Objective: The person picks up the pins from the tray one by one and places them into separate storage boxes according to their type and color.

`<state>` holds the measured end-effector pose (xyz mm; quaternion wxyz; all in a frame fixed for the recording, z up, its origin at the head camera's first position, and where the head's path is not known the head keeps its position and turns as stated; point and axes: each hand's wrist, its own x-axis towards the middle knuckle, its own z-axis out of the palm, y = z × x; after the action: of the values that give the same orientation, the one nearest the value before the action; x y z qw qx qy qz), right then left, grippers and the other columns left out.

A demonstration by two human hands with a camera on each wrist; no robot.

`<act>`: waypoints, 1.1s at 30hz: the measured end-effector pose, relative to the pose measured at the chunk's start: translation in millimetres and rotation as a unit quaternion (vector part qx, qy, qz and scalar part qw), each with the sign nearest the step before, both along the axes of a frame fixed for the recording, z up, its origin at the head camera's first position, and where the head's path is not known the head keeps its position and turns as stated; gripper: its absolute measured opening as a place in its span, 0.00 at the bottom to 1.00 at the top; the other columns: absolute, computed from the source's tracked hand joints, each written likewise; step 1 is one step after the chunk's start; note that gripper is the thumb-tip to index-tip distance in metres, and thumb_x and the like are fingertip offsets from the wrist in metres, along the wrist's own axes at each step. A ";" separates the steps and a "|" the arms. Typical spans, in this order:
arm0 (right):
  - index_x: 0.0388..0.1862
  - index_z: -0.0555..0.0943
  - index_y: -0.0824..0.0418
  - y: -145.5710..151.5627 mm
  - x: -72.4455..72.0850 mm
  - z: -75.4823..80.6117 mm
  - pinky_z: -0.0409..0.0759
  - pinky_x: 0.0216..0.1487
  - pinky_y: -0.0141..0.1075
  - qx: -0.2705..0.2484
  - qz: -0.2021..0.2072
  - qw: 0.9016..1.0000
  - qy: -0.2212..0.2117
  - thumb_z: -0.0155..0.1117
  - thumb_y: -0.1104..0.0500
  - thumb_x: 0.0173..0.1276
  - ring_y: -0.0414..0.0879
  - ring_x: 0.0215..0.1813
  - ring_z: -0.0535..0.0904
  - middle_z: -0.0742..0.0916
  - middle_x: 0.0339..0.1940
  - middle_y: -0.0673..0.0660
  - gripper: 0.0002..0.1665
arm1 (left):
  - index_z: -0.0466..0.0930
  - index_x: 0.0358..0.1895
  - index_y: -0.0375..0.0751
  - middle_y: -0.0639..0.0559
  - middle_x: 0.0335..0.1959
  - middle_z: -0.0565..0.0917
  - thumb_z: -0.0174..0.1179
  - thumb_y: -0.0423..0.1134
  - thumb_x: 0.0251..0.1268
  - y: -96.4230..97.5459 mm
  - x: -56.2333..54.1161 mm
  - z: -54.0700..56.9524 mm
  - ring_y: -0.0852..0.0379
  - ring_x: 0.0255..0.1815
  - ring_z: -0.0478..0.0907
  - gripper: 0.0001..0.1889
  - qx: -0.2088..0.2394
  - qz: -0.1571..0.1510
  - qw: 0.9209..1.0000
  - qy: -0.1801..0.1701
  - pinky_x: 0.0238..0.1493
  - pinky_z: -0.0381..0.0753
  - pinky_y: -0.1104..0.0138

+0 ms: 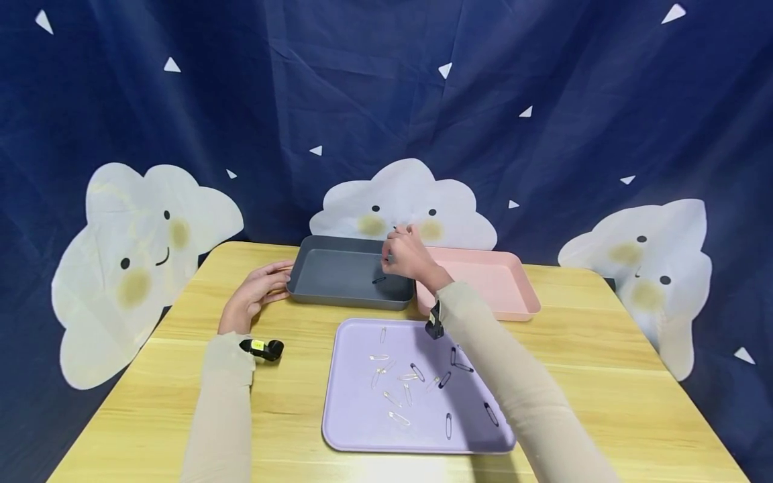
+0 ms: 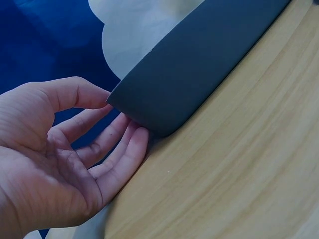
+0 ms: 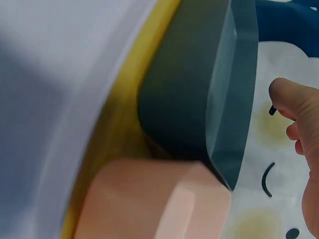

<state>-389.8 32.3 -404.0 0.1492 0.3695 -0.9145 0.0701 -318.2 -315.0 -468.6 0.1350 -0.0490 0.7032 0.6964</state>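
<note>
The curtain (image 1: 362, 67) is deep navy, scattered with small white triangles (image 1: 172, 65). Its clouds (image 1: 109, 228) are white, with mustard-yellow blotches and black marks. The table (image 1: 290, 416) is honey-yellow with streaky wood grain. Far left sits a plain dark grey tray (image 1: 338, 272), far right a plain pink tray (image 1: 483, 278), and near them a plain lilac tray (image 1: 356, 409) bearing gold pins (image 1: 399, 419) and black pins (image 1: 448, 426). Both sleeves (image 1: 223, 409) are plain beige; the left strap's label (image 1: 258, 345) is bright yellow.

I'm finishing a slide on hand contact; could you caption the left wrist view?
Left hand with fingers touching one end of a dark gray tray on a wood-grain table.
</note>
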 end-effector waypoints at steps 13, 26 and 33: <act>0.27 0.86 0.52 -23.5 7.5 -12.7 0.58 0.53 0.47 0.022 0.015 1.000 0.001 0.70 0.59 0.60 0.47 0.40 0.66 0.84 0.33 0.48 0.03 | 0.56 0.81 0.42 0.40 0.78 0.64 0.52 0.33 0.78 4.4 4.1 11.0 0.66 0.51 0.83 0.32 0.006 0.003 1.000 -0.015 0.52 0.83 0.69; 0.27 0.86 0.52 -34.5 15.2 -24.2 0.57 0.51 0.45 0.024 0.024 0.999 0.003 0.71 0.57 0.60 0.48 0.41 0.68 0.84 0.32 0.48 0.03 | 0.58 0.80 0.42 0.50 0.68 0.77 0.52 0.34 0.78 0.8 1.7 0.1 0.69 0.48 0.83 0.31 -0.005 0.006 1.000 0.005 0.48 0.83 0.72; 0.30 0.86 0.52 -35.0 16.5 -26.8 0.60 0.53 0.46 0.029 0.020 0.999 0.005 0.72 0.56 0.61 0.47 0.42 0.70 0.84 0.33 0.47 0.03 | 0.57 0.81 0.41 0.55 0.62 0.80 0.53 0.33 0.77 0.1 0.0 -1.4 0.68 0.47 0.84 0.32 -0.001 0.009 1.000 0.003 0.50 0.83 0.70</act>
<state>-373.3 -2.7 -430.9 0.1416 0.3925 -0.9077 0.0448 -318.2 -315.0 -470.1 0.1268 -0.0534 0.7038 0.6969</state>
